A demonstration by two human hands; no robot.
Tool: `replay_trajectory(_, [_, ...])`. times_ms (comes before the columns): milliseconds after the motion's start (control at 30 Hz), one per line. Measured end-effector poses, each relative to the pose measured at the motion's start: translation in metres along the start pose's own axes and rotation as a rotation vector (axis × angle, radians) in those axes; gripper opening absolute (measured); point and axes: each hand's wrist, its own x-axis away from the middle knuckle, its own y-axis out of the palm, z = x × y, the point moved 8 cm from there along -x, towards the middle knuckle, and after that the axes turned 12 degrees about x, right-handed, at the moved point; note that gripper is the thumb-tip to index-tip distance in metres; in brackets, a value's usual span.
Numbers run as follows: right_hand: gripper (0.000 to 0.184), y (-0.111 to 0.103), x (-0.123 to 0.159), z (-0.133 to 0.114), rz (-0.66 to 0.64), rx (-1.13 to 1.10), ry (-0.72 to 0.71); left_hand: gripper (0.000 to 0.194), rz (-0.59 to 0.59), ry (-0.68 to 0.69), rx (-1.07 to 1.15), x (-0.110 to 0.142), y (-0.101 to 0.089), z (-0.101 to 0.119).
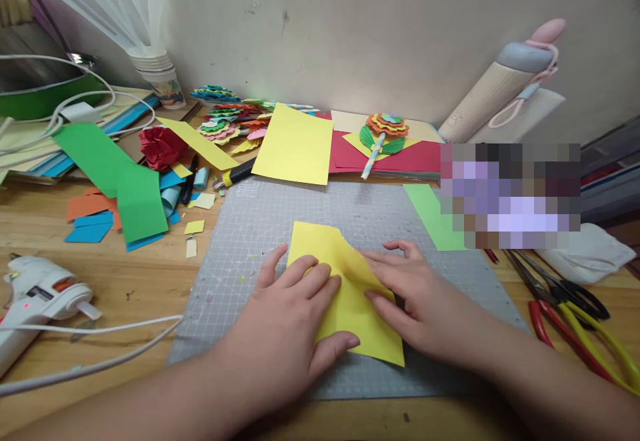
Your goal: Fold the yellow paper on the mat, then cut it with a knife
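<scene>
A yellow sheet of paper (357,337) lies on the grey cutting mat (235,227) in front of me. My left hand (295,321) rests flat across its left part, fingers stretched and thumb spread toward the lower edge. At the sheet's right side, my right hand (425,294) holds the edge between thumb and fingers. The paper bulges upward and bends there. Part of the sheet is hidden under both hands. Beyond them, a second yellow sheet (295,147) leans at the mat's far edge.
A glue gun (40,307) with its white cable lies at left. Green paper strips (110,174) and scraps lie near a red paper flower (161,147). A finished paper flower (385,134) lies at the back. Scissors (565,294) and red-and-yellow-handled pliers (575,334) are at right.
</scene>
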Motion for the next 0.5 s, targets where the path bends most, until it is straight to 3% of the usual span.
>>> replay_trajectory(200, [0.047,-0.008,0.0,-0.003,0.083,0.032,0.009,0.049,-0.003,-0.002,0.015,0.001,0.0,0.0])
replay_trajectory(500, [0.049,-0.008,0.004,-0.025,0.182,0.209,-0.129,0.049,0.01,0.015,0.023,0.0,-0.001,0.002])
